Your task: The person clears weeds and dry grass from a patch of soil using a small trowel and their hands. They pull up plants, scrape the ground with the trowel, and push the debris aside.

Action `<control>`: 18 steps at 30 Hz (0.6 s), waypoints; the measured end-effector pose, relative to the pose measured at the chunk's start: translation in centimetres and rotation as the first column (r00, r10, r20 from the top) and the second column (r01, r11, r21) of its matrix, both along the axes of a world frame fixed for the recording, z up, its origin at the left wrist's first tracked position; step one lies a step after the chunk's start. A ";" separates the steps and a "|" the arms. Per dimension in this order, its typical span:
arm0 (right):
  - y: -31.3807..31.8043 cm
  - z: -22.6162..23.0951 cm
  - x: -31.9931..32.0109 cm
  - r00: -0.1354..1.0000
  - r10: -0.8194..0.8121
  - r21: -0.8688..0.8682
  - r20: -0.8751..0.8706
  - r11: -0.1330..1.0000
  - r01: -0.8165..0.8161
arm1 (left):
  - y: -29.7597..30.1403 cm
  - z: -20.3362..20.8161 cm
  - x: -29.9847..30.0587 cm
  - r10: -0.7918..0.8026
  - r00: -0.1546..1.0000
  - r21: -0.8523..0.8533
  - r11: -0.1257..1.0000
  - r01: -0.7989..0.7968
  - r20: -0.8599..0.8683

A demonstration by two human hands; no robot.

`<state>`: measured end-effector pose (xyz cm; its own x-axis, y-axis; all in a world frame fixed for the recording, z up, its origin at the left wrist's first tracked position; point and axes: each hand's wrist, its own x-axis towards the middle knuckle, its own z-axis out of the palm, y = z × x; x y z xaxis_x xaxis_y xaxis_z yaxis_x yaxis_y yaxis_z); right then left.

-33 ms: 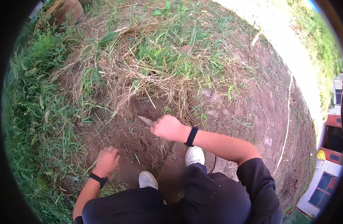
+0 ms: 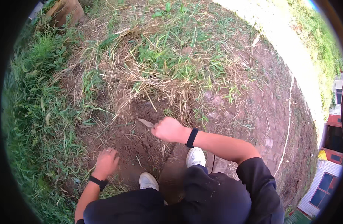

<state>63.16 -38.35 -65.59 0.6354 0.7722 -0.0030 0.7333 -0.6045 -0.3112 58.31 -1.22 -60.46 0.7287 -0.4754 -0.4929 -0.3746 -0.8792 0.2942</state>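
My right hand (image 2: 166,129), with a black band at the wrist, is closed round the hidden handle of a small pointed blade (image 2: 145,122). Its pale tip points left, just above the bare brown soil (image 2: 132,136); whether it touches the ground I cannot tell. Lower left is my left hand (image 2: 106,162), back upward, with a ring and a dark wristband. Its fingers are loosely bent and apart over the soil's edge, and nothing shows in them. A thin pale stalk (image 2: 138,161) lies on the dirt between my hands.
Cut dry straw (image 2: 152,82) and green grass (image 2: 160,52) border the soil ahead. Dense weeds (image 2: 37,104) grow at the left. My white shoes (image 2: 148,181) stand close below the dug patch. A brown block-like object (image 2: 68,13) sits far left; a brick building (image 2: 324,183) is far right.
The view has shifted very slightly. Both hands and the blade keep nearly the same places over the soil.
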 end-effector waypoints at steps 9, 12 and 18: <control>0.8 3.2 0.5 0.860 -0.020 0.300 -0.510 0.933 0.200 | -6.2 6.3 3.6 0.185 0.965 -0.086 0.981 -0.172 0.187; 4.0 3.5 0.2 0.926 0.078 0.386 -0.370 0.919 0.077 | -8.3 5.6 4.4 -0.007 0.986 -0.183 0.982 0.038 0.165; 3.4 7.4 1.2 0.851 0.042 0.261 -0.523 0.959 0.113 | -9.9 -0.3 3.8 -0.095 0.986 -0.242 0.962 0.126 0.136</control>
<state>64.37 -34.95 -58.22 0.6264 0.7680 -0.1332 0.3967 -0.4612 -0.7937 62.11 -11.09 -60.79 0.7117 -0.6527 -0.2598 -0.5119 -0.7351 0.4445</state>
